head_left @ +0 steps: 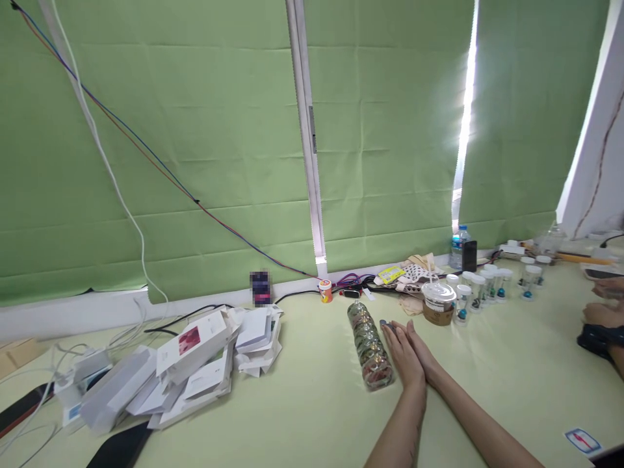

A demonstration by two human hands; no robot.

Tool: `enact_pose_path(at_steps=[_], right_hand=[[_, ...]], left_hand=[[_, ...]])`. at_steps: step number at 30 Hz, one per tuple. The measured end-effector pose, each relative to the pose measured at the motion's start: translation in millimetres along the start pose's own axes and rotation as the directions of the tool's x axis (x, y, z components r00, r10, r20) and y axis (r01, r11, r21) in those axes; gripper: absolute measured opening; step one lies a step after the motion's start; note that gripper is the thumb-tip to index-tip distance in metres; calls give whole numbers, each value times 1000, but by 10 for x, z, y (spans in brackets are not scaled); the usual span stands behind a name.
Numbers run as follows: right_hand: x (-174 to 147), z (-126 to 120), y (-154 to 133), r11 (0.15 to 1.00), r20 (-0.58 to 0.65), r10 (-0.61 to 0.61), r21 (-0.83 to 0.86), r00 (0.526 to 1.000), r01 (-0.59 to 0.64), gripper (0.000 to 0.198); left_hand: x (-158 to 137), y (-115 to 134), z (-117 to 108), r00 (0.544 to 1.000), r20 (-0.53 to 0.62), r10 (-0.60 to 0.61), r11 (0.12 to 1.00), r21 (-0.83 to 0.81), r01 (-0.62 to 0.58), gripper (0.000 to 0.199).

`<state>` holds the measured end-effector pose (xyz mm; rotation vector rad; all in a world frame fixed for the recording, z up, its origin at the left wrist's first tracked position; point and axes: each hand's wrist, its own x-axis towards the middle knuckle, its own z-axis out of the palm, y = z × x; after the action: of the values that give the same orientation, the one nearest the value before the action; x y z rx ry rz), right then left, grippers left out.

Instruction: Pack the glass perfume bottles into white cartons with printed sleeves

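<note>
My left hand (403, 356) and my right hand (422, 351) lie side by side on the table, touching each other. The left fingers are close together over a small dark grey object (384, 323) that pokes out at their tips; what it is, I cannot make out. My right hand leans against the left with its fingers stretched out, its palm hidden. Just left of my hands lies a long clear plastic pack (369, 348) holding a row of round green and reddish items. No hand is on the pack.
White boxes (205, 341) and papers are piled at left among cables. Behind my hands stand a small orange tub (325, 291), a lidded cup (438, 304), several clear jars (462, 305), a bottle (457, 250) and a phone (469, 256). Another person's hands (604, 312) are at the right edge.
</note>
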<state>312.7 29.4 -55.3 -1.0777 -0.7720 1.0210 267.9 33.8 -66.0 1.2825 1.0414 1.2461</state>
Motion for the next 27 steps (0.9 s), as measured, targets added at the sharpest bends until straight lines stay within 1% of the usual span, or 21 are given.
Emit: enact_pose_path(at_steps=[4, 8, 14, 19, 25, 27], right_hand=[[110, 30, 2, 1000, 3, -10, -18, 1000, 10, 73], [218, 60, 16, 1000, 7, -20, -24, 1000, 20, 78], [364, 61, 63, 999, 2, -45, -23, 999, 45, 77], [391, 62, 84, 998, 0, -64, 0, 998, 64, 76], [361, 69, 61, 998, 20, -50, 30, 999, 49, 68], [357, 61, 39, 998, 17, -46, 37, 999, 45, 62]], left_hand=[[114, 51, 17, 997, -70, 15, 998, 57, -11, 59], [207, 109, 16, 995, -92, 24, 995, 100, -15, 57], [303, 142, -2, 995, -93, 25, 991, 136, -12, 57], [324, 158, -19, 997, -72, 28, 989, 148, -17, 55], [256, 215, -63, 998, -36, 60, 983, 176, -52, 60], [219, 244, -86, 997, -30, 73, 980, 188, -66, 60]])
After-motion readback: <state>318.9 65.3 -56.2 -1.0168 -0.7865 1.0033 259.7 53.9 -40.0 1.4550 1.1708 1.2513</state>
